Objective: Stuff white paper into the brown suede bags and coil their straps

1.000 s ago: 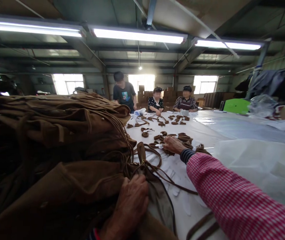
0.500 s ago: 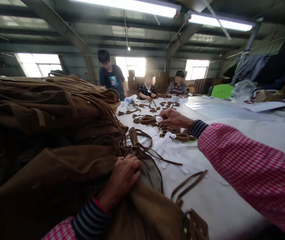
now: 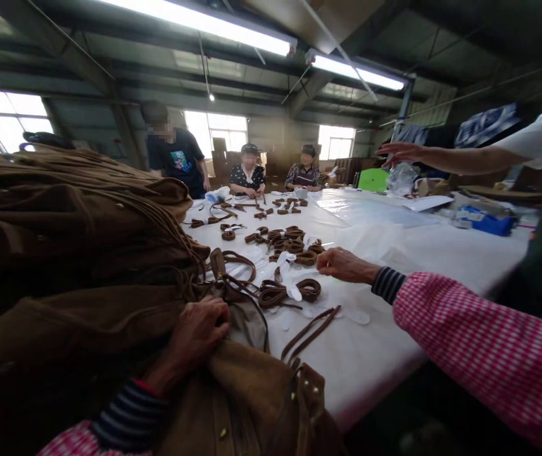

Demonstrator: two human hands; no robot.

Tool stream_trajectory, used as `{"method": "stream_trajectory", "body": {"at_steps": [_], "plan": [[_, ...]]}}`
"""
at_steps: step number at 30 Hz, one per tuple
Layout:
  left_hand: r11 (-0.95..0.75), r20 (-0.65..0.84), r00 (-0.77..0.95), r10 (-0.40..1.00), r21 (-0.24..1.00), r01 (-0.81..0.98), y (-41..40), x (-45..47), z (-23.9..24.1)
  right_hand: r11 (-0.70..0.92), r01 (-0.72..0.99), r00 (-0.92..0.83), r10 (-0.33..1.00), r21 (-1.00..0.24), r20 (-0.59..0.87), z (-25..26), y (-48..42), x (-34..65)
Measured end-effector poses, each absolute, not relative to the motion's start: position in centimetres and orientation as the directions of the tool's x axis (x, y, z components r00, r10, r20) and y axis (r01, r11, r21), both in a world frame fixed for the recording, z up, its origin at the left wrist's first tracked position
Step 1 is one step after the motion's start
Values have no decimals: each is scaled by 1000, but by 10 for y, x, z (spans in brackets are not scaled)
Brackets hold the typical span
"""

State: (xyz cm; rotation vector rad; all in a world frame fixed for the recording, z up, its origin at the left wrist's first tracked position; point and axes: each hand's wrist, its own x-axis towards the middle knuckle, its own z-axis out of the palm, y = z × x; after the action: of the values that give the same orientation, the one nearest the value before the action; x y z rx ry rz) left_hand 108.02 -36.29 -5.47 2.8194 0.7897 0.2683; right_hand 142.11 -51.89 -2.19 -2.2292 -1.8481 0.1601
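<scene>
A brown bag (image 3: 247,367) with a grey lining and brass-coloured studs lies open in front of me. My left hand (image 3: 199,326) is closed over the edge of its opening. Over the white table, my right hand (image 3: 346,264) has its fingers curled together; what they hold, if anything, is hidden. Just left of those fingers lie coiled brown straps (image 3: 294,239) in a cluster. Nearer to me rests a single coiled strap (image 3: 273,294) with a white paper band around it. White paper strips (image 3: 286,267) are scattered between the coils.
A tall stack of brown bags (image 3: 71,215) fills the left side. Three people are across the white table (image 3: 385,297). From the right reaches another person's outstretched arm (image 3: 470,157). Clear plastic sheeting (image 3: 370,212) and a blue object (image 3: 487,221) lie on the table's right part.
My right hand has let go of a banded strap coil, which now lies nearer to me, and is right of the cluster. The view has turned right; another person's arm has appeared.
</scene>
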Motion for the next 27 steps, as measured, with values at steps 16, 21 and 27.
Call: {"method": "stream_trajectory", "body": {"at_steps": [16, 21, 27], "plan": [[-835, 107, 842, 528, 246, 492, -358, 1081, -58, -360, 783, 360, 927, -507, -103, -53, -534, 1423], [-846, 133, 848, 513, 245, 474, -353, 1082, -66, -344, 794, 417, 908, -501, 37, -43, -553, 1412], [-846, 151, 841, 520, 228, 482, -350, 1082, -71, -255, 771, 500, 810, -584, 307, -51, -619, 1373]]}}
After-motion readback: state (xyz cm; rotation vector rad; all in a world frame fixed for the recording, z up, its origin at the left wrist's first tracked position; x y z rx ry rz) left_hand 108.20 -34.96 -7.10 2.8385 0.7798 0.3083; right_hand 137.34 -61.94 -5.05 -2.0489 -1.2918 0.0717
